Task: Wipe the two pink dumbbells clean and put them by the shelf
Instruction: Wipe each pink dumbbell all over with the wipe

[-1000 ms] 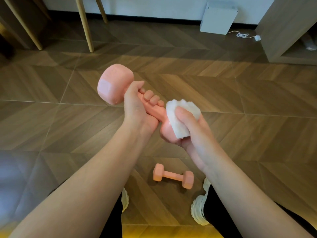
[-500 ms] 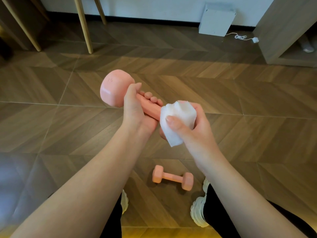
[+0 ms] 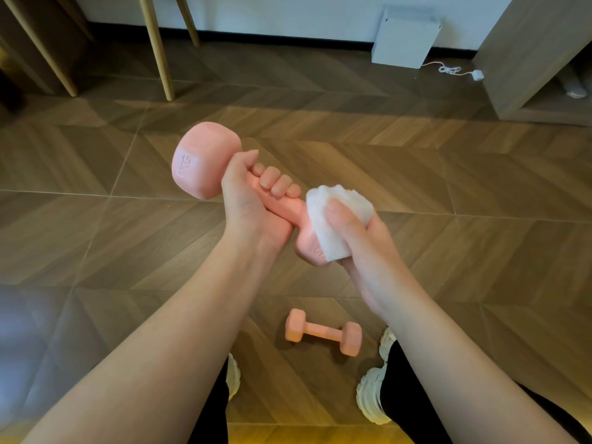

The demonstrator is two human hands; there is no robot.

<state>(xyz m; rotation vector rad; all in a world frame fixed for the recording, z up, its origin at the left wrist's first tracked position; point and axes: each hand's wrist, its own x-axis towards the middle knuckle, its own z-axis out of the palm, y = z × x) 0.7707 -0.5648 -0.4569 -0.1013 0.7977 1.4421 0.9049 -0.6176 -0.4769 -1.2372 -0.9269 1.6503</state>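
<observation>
The left hand (image 3: 253, 206) is wrapped around the handle of the first pink dumbbell (image 3: 205, 161) and holds it in the air, tilted. The upper head is just beyond the left thumb and the lower head points towards the right hand (image 3: 362, 251). The right hand grips a folded white cloth (image 3: 336, 225) and presses it with the thumb against the lower head. The two hands are close together, joined by this dumbbell.

Half a second ago the cloth hid the lower head completely. Now the cloth sits a little higher, and the pink end of this head shows again at the cloth's lower left edge. The left hand's grip is unchanged, and the raised marking on the flat face of the upper head is seen more clearly.

The second pink dumbbell (image 3: 323, 331) has not moved. It lies on the floor (image 3: 96, 238) below the right wrist, between the white shoes (image 3: 371, 392). The shelf (image 3: 528, 59) stands far beyond the right hand, well apart from both dumbbells.
</observation>
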